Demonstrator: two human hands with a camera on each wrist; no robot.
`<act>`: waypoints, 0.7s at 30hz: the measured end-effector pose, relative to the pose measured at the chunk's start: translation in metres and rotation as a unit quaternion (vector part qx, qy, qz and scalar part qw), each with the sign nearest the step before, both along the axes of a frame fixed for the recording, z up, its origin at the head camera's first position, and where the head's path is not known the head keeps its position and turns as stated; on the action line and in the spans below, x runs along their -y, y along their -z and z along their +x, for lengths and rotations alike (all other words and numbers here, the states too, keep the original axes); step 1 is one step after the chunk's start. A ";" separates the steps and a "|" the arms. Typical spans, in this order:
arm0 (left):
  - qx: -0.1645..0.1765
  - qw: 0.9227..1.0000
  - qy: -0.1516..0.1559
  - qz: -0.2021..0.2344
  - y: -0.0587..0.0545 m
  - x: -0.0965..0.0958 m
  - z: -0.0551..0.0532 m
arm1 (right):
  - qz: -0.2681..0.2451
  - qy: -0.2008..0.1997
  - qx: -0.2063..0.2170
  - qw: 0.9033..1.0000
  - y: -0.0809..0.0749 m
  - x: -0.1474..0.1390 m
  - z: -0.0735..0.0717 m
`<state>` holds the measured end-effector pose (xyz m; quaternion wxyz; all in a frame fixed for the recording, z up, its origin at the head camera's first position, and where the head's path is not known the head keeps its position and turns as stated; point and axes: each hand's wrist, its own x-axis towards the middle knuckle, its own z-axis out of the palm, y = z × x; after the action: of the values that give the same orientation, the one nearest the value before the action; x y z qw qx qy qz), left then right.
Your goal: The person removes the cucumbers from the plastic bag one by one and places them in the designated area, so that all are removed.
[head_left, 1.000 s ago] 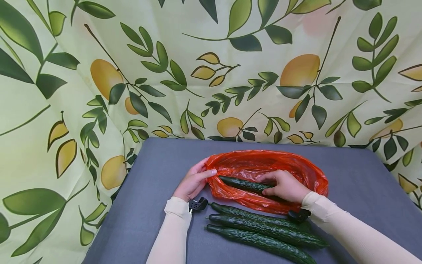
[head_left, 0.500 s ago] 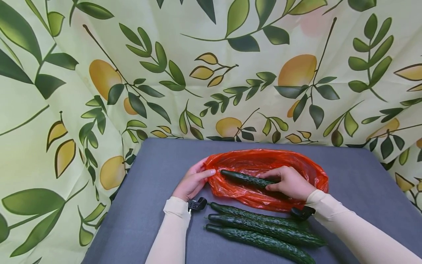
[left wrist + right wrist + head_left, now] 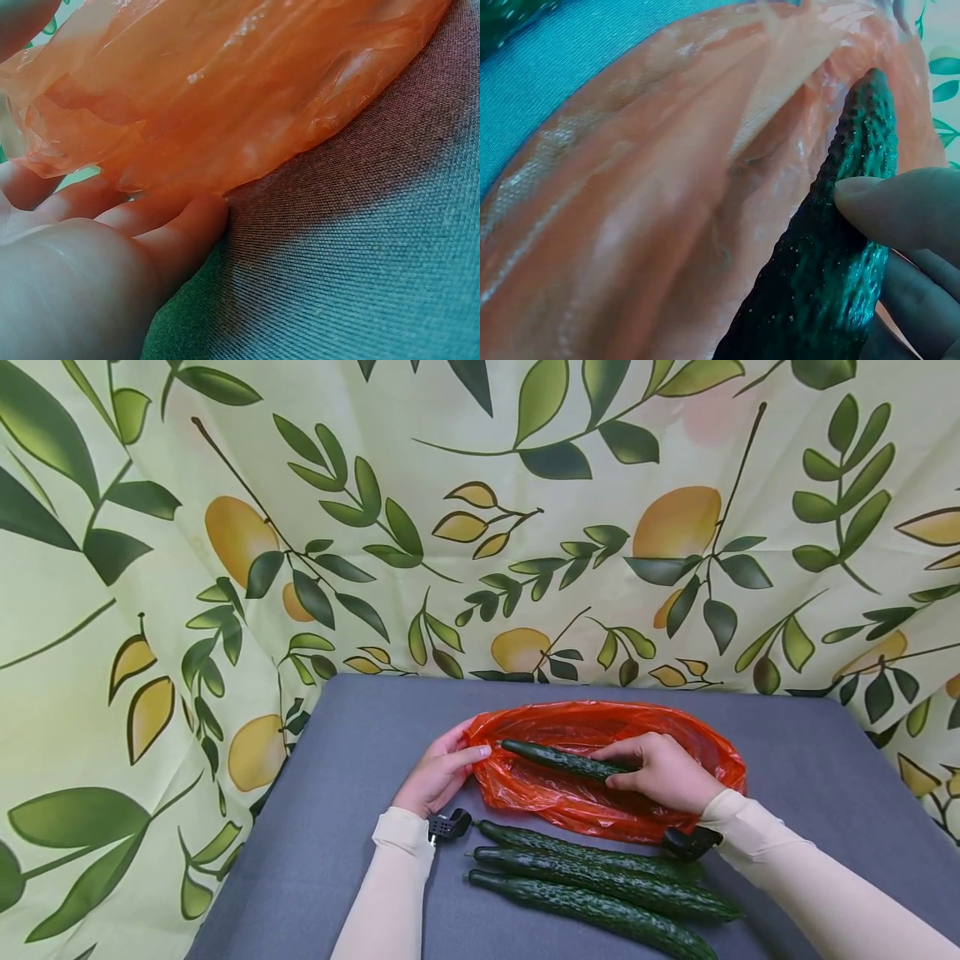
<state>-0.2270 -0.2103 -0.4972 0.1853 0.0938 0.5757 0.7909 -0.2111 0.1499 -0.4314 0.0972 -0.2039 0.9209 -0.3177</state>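
Note:
A red plastic bag (image 3: pixel 551 803) lies on the table with its mouth spread wide. My left hand (image 3: pixel 441 770) holds the bag's left edge, thumb over the rim and fingers along the outside. Inside the mouth, my right hand (image 3: pixel 666 770) grips a dark green cucumber (image 3: pixel 553 757) near its right end. Its other end points left toward my left thumb and tilts up a little. In the right wrist view, thumb and fingers lie on opposite sides of the bumpy cucumber (image 3: pixel 810 277). The left wrist view shows fingers against the thin plastic of the bag (image 3: pixel 225 97).
Three more cucumbers lie side by side in front of the bag: a far one (image 3: pixel 570 845), a middle one (image 3: pixel 592 877) and a near one (image 3: pixel 581 906). The grey table (image 3: pixel 360 727) ends at a leaf-patterned cloth (image 3: pixel 420 568) behind and at the left.
My right hand has shifted slightly right and up with the cucumber, whose left end now sits a little higher in the bag's mouth. The left hand keeps its hold on the bag's edge.

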 end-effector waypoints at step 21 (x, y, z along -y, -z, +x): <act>-0.002 1.000 -0.002 -0.001 -0.003 0.000 0.002 | 0.005 -0.004 -0.007 1.000 -0.021 0.005 0.012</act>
<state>-0.2251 -0.2103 -0.4945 0.1829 0.0945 0.5768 0.7905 -0.1989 0.1449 -0.4105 0.0932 -0.2096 0.9222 -0.3114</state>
